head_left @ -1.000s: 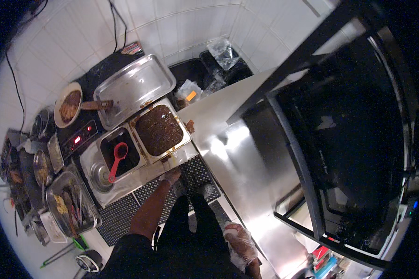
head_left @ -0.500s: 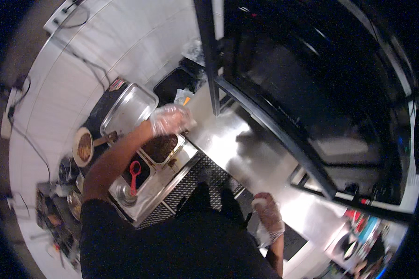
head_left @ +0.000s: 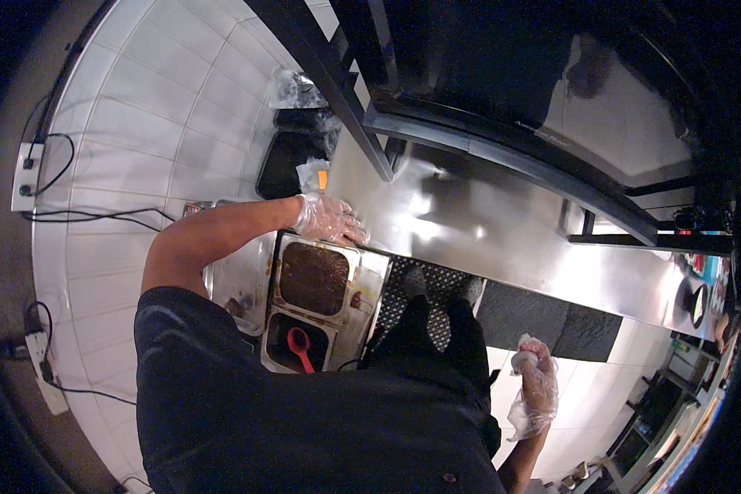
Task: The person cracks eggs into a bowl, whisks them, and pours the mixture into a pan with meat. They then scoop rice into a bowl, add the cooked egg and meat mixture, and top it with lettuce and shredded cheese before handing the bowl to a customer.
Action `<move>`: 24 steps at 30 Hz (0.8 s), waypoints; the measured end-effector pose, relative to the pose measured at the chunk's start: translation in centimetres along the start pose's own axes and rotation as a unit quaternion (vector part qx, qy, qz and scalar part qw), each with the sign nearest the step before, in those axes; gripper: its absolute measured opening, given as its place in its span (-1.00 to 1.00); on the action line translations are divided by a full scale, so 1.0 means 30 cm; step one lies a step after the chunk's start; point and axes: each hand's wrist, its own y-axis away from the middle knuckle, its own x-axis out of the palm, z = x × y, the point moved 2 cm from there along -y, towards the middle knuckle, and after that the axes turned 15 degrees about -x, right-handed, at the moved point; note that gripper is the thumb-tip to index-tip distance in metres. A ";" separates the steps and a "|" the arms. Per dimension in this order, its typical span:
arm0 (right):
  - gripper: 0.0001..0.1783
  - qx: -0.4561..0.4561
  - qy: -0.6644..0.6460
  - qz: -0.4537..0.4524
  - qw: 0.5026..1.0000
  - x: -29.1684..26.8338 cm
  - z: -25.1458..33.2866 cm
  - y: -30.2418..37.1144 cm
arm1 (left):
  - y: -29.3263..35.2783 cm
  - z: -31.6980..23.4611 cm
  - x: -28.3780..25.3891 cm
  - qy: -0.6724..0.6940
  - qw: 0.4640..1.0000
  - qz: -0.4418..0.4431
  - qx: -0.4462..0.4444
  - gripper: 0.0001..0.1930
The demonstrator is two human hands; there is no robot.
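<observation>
My left hand point(head_left: 329, 219), in a clear plastic glove, lies palm down with its fingers stretched out at the edge of the steel counter. It is open and seems to hold nothing. Just below it sits a metal pan of dark brown sauce point(head_left: 314, 278). A red spoon point(head_left: 300, 349) rests in the darker pan beside that one. Off to the right, over the floor, my right hand point(head_left: 538, 387) is also gloved. Its fingers are curled around a small white roundish item point(head_left: 522, 360), whose kind I cannot make out.
The steel counter point(head_left: 461, 222) runs along the front, below a dark shelf frame point(head_left: 502, 156). Black trays point(head_left: 292, 156) and plastic bags point(head_left: 296, 89) stand in the far left corner. A metal tray point(head_left: 243, 288) lies left of the pans. Dark mats point(head_left: 543, 321) cover part of the floor.
My view has turned, so the pans stand more upright in it. My left hand has come down flat at the counter edge. My right hand still grips the white item.
</observation>
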 end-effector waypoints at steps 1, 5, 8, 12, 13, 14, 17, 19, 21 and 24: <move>-0.75 0.015 -0.013 -0.016 1.000 0.009 -0.010 0.023 | 0.000 0.009 -0.011 -0.020 0.999 0.035 0.008 -0.38; -0.64 -0.041 -0.055 -0.025 0.997 0.011 -0.123 0.090 | -0.016 0.026 0.037 -0.024 0.997 -0.002 0.070 -0.43; -0.69 -0.050 -0.072 -0.039 0.995 0.016 -0.185 0.096 | -0.041 0.036 0.048 -0.004 0.995 -0.013 0.100 -0.49; -0.76 -0.030 -0.123 -0.095 0.987 0.049 -0.168 0.120 | -0.082 0.051 0.145 -0.010 0.988 -0.054 0.147 -0.51; -0.76 -0.035 -0.107 -0.091 0.989 0.053 -0.145 0.123 | -0.100 0.064 0.214 -0.152 0.959 -0.199 0.131 -0.50; -0.76 -0.038 -0.096 -0.085 0.991 0.056 -0.129 0.121 | -0.127 0.082 0.348 -0.286 0.892 -0.331 0.109 -0.49; -0.74 -0.025 -0.101 -0.101 0.989 0.053 -0.128 0.115 | -0.056 0.091 0.231 -0.210 0.955 -0.173 0.116 -0.50; -0.70 -0.032 -0.097 -0.109 0.989 0.073 -0.091 0.118 | 0.052 0.151 0.169 -0.016 0.997 -0.023 0.079 -0.55; -0.62 -0.022 -0.095 -0.121 0.988 0.081 -0.072 0.111 | 0.175 0.271 0.207 0.089 0.988 -0.124 -0.036 -0.58; -0.61 -0.012 -0.059 -0.095 0.994 0.082 -0.048 0.080 | 0.318 0.369 0.177 0.026 0.981 0.030 -0.189 -0.55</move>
